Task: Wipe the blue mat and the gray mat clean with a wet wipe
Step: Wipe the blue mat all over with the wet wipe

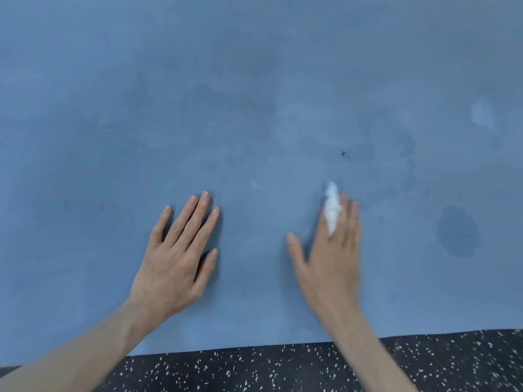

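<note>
The blue mat (254, 94) fills almost the whole view, with darker damp patches and pale smudges on it. My left hand (177, 257) lies flat on the mat, fingers straight and spread. My right hand (331, 256) also lies flat on the mat, fingers straight, and looks blurred. A crumpled white wet wipe (331, 206) sticks up between its fingers near the fingertips, pinched between two of them. The gray mat is not in view.
A black floor with white speckles (283, 369) runs along the mat's near edge at the bottom. A small dark speck (343, 153) lies on the mat beyond my right hand. A dark round damp spot (457, 230) sits to the right.
</note>
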